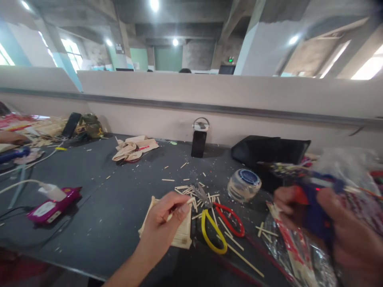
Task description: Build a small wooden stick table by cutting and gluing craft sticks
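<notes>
My left hand (167,223) pinches a short pale stick (190,200) between thumb and fingertips, above a square mat of joined sticks (182,235). My right hand (338,231), blurred, is wrapped round a blue tool with an orange-red part (314,203), off to the right over plastic packaging. Pliers with one yellow and one red handle (229,219) lie on the dark table just right of the mat. Around their jaws are scattered short cut sticks (181,187), with longer ones beside the handles.
A clear jar with a blue lid (243,185) and a black bag (266,153) stand behind the pliers. A phone (198,143) leans upright at the back. Crumpled cloth (134,148) and a magenta power strip (54,207) lie left. Another person's hand (13,138) shows at far left.
</notes>
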{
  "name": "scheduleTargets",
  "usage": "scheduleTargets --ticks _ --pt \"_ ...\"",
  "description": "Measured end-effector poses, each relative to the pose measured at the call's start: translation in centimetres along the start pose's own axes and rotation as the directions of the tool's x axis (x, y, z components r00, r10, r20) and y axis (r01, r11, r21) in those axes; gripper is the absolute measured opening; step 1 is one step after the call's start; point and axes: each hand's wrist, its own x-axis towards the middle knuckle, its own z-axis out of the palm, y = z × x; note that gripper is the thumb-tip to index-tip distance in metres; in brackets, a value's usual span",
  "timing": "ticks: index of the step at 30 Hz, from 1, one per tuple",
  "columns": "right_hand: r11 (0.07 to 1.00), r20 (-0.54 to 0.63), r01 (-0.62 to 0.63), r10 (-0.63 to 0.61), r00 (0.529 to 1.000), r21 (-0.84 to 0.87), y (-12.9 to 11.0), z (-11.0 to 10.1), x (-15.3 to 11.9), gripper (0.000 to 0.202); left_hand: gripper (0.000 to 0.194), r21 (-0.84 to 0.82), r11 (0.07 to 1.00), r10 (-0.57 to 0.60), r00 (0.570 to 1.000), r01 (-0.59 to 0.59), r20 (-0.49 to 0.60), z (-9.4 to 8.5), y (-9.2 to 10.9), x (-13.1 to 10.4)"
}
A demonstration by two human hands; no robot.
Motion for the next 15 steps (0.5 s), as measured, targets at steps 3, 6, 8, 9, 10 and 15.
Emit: scheduleTargets --ticks 3,6,8,9,10,15 --pt "0.999 0.24 0.047 -0.049 0.969 0.01 1.3 4.1 -1.6 0.047 0.012 0.029 0.987 0.156 0.987 -0.155 -0.03 0.5 -0.5 3.1" --pt "0.995 0.272 0.08 -0.06 0.96 -0.06 2.6 6.6 -2.1 0.048 0.011 0.112 0.955 0.28 0.96 -0.275 -0.029 0.2 -1.3 5.2" --pt "0.99 0.258 0.106 -0.08 0.963 -0.088 3.3 7.3 -2.1 0.054 0.013 0.203 0.927 0.326 0.945 -0.315 -0.021 -0.4 -1.8 5.8" --pt "0.988 0.249 0.112 -0.082 0.965 -0.107 3.5 7.4 -2.1 0.057 0.014 0.243 0.916 0.335 0.942 -0.32 -0.023 -0.6 -2.1 5.9" --pt "0.986 0.24 0.107 -0.073 0.968 -0.131 3.7 7.5 -2.1 0.059 0.015 0.274 0.908 0.336 0.942 -0.316 -0.028 -0.9 -2.3 5.9" --pt "0.981 0.213 0.039 0.002 0.977 -0.189 4.8 7.3 -2.0 0.059 0.02 0.341 0.868 0.368 0.929 -0.361 0.046 -1.0 -3.1 5.3"
